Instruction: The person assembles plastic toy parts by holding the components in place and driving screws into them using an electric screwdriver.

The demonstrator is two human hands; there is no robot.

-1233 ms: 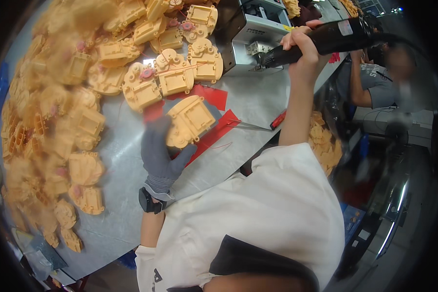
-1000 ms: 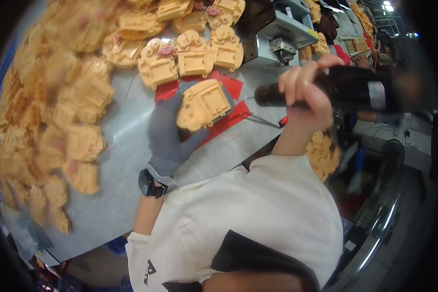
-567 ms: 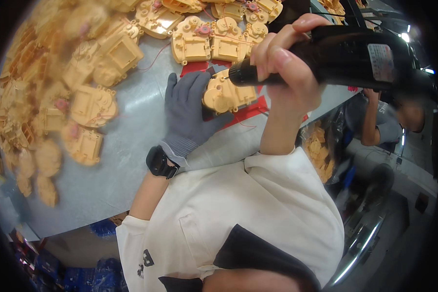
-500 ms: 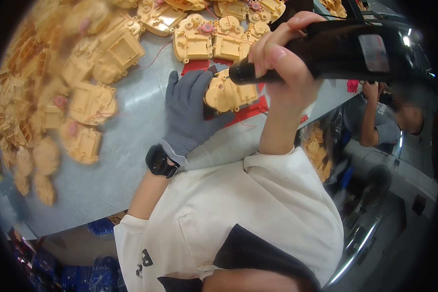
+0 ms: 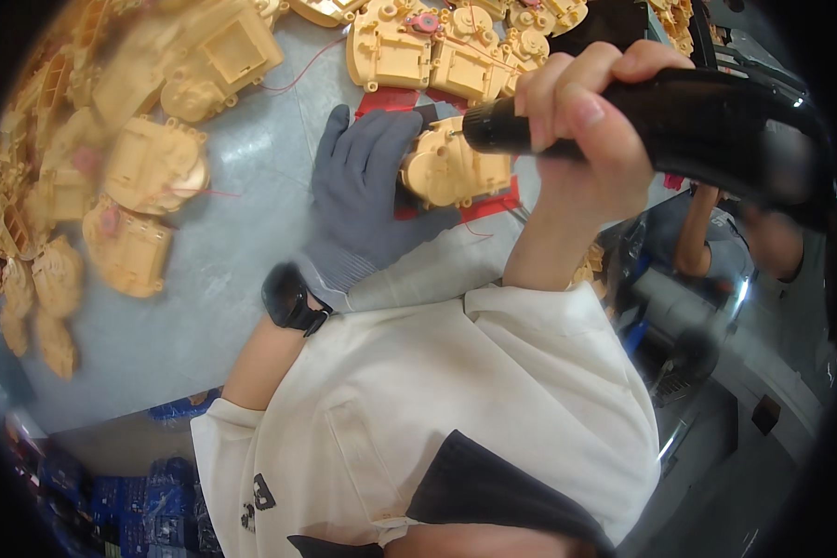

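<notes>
Our gloved left hand brackets the yellow housing between thumb and fingers; our right hand wraps the black driver. Loose bracing could let the driver slip.

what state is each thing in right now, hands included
left hand: gloved, fingers and thumb spread at the near casing
right hand: bare, closed around the screwdriver
black power screwdriver: held, bit end at the casing; running or not, cannot tell
near casing: yellow, hollow parts facing up
red sheet: partly covered
watch: strapped on the left wrist
</notes>
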